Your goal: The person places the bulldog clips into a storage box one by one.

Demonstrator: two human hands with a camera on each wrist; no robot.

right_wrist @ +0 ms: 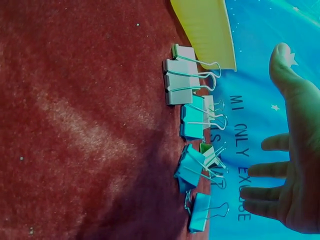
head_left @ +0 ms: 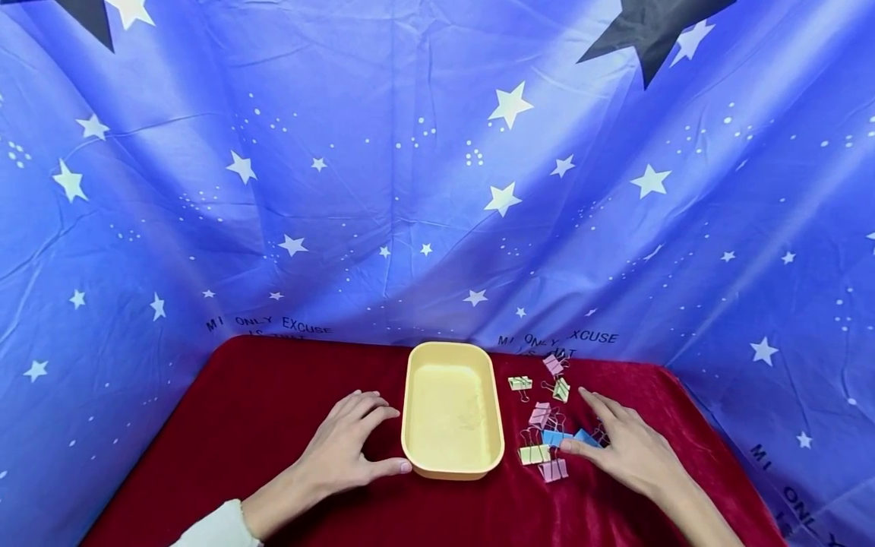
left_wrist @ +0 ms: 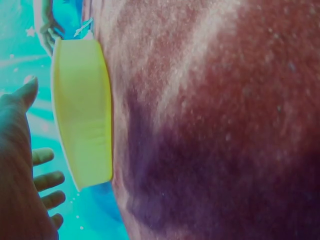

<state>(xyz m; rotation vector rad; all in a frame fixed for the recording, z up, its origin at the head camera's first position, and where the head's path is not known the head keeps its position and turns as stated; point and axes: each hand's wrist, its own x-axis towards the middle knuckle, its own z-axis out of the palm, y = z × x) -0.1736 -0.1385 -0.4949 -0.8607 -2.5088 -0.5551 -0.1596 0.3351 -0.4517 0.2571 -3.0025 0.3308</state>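
A yellow rectangular tray stands on the red cloth between both hands. Its inside holds nothing that I can see. My left hand is spread at the tray's left side, the thumb near its wall; in the left wrist view the fingers look apart from the tray. Over the right edge of a group of binder clips hovers my right hand, fingers spread and gripping nothing. Pink clips, yellow-green clips and blue clips lie close together there. In the right wrist view, the hand shows separate from the clips.
Dark red velvet-like cloth covers the table. Behind and around it hangs a blue curtain with stars and lettering. Farther back, right of the tray, lie a few more clips.
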